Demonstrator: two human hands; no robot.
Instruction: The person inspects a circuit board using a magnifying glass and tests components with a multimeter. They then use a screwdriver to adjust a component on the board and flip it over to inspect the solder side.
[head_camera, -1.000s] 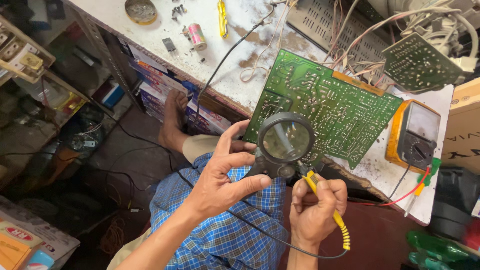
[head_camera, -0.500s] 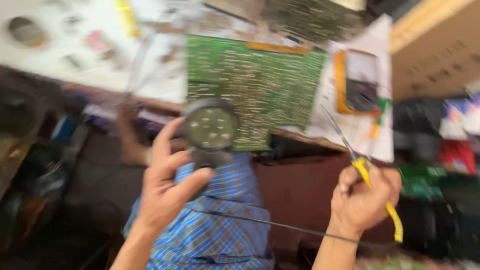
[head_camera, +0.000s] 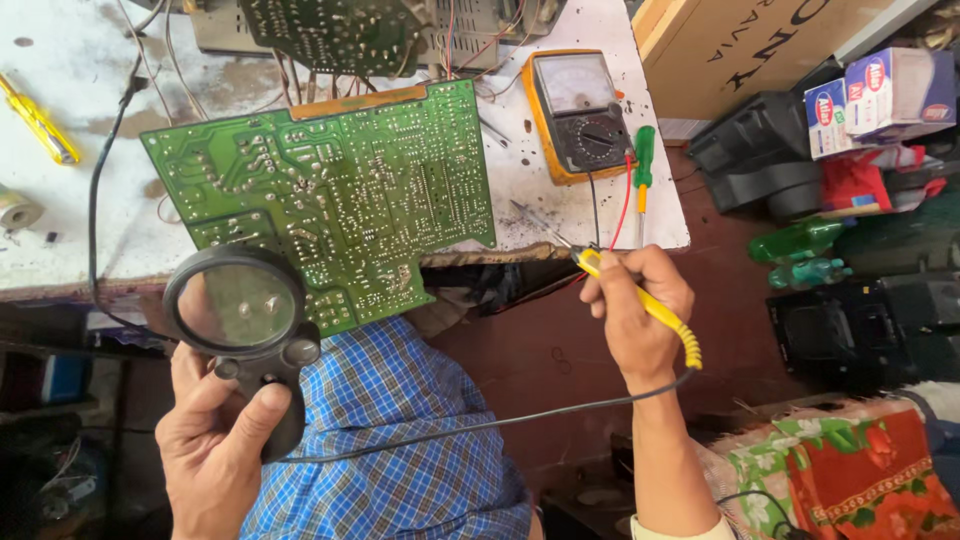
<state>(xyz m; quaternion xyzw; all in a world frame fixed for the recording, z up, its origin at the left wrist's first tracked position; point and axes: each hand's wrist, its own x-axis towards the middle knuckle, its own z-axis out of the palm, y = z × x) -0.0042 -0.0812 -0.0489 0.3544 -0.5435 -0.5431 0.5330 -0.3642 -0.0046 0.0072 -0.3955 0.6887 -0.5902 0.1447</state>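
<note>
My left hand (head_camera: 215, 440) grips the black handle of a round magnifying glass (head_camera: 236, 305), held over the lower left corner of a large green circuit board (head_camera: 340, 190). The board lies solder side up, hanging over the front edge of the white workbench (head_camera: 80, 240). My right hand (head_camera: 635, 310) holds a yellow-handled soldering iron (head_camera: 640, 300) like a pen. Its metal tip points up and left over the bench edge, just right of the board and apart from it. A black cord runs from the iron across my blue checked shirt.
A yellow-cased analog multimeter (head_camera: 580, 110) with red and black leads lies right of the board, with a green screwdriver (head_camera: 643, 165) beside it. A yellow screwdriver (head_camera: 38, 120) lies far left. Another circuit board (head_camera: 330, 30) sits behind. Boxes, bottles and black casings crowd the floor at right.
The view has swung and steadied. My left hand drew the magnifying glass down and left to the board's corner. My right hand moved right and up with the soldering iron, off the board.
</note>
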